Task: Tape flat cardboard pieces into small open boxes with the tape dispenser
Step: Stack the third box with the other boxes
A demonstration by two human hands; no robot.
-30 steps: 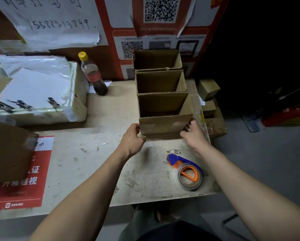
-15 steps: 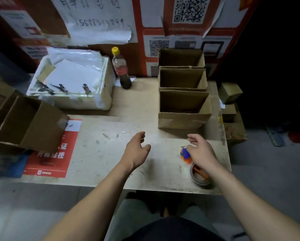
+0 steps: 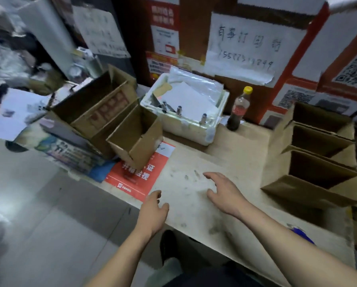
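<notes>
Three taped open cardboard boxes (image 3: 318, 177) stand in a row at the right of the worn table (image 3: 194, 195). My left hand (image 3: 153, 212) hovers at the table's front edge with loose fingers and holds nothing. My right hand (image 3: 225, 191) is over the middle of the table, fingers spread, also empty. Only a blue tip of the tape dispenser (image 3: 301, 234) shows behind my right forearm. At the left, larger open cardboard boxes (image 3: 132, 133) lean over the table's end.
A white foam box (image 3: 202, 125) with papers and clips sits at the back, a yellow-capped cola bottle (image 3: 238, 108) beside it. A red printed sheet (image 3: 136, 181) lies on the table's left end. Posters and notes cover the wall. Grey floor lies to the left.
My view has swung left. My right hand left the tape dispenser and moved to the table's middle. My left hand drew back to the front edge. Both hands hold nothing.
</notes>
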